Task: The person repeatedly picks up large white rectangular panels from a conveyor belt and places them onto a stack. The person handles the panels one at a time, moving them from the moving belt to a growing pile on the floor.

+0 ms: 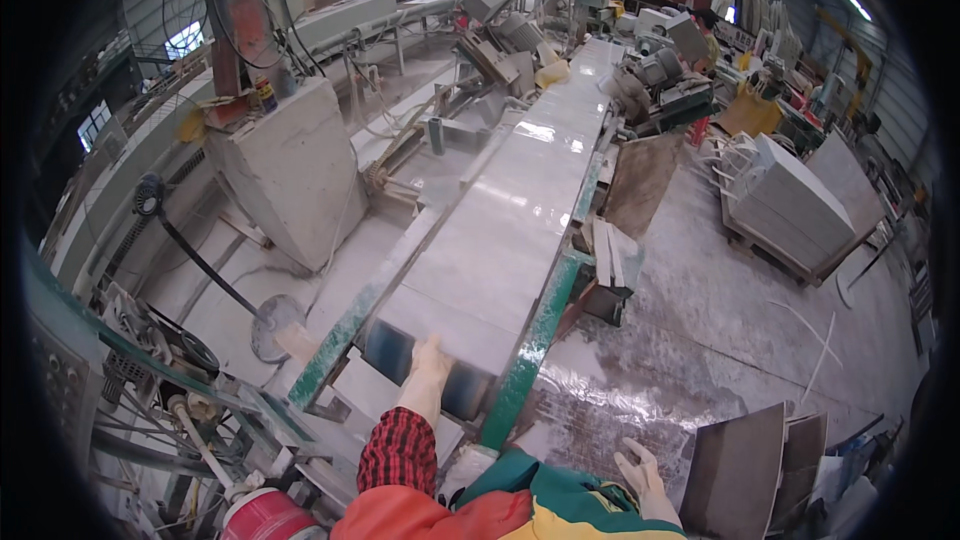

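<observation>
My left hand (427,362), in a pale glove below a red-and-black checked sleeve, is at the near edge of a light stone slab (450,318). Its fingers look bunched together at that edge, and their tips are hard to make out. The slab lies flat on a long conveyor with green side rails (530,365), and a dark blue roller or belt (390,350) shows beneath my wrist. Off to the right, past the rail, my right hand (645,472), also gloved, hangs with its fingers apart and nothing in it.
Motor-driven machine heads (650,75) flank the conveyor's far part. On the left stands a large pale machine block (290,175). Stacked slabs (790,195) sit on a pallet at right. Brown boards (735,470) lean near my right hand. A red drum (268,517) is at lower left.
</observation>
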Available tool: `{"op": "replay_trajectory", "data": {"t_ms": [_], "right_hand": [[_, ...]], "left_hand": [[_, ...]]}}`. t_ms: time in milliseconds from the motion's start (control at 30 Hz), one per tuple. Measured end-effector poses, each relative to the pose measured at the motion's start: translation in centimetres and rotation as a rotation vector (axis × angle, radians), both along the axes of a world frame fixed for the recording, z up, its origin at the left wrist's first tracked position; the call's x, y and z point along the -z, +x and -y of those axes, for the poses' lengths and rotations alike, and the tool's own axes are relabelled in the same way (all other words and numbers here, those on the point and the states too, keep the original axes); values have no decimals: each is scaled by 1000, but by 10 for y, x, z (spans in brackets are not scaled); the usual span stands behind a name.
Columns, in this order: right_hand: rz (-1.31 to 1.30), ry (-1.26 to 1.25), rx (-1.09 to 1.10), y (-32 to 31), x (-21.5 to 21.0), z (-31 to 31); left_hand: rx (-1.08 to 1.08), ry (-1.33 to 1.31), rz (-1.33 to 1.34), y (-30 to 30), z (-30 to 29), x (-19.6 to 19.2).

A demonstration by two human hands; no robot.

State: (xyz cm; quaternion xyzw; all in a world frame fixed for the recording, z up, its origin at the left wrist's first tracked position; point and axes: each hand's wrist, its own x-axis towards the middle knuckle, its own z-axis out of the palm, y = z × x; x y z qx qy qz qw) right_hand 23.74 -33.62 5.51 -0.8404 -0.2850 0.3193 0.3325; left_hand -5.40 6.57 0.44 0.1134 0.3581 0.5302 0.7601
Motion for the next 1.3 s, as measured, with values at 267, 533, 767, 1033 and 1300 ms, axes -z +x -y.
{"op": "replay_trajectory", "data": {"t_ms": [267,533,767,1033,1300], "right_hand": [[-148,-328,105,18,82,59],[-212,-725,268,5,102,169],[-280,-812,309,9,168,183],[-252,-476,210,16,118,90],[-377,-470,259,16,124,92]], "left_hand": [[-36,50,-99,8,11,-9],[-53,6,-183,13,10,-8],[-32,46,-210,13,5,-3],[-41,23,-218,12,-3,13],[-29,3,-198,16,-6,20]]}}
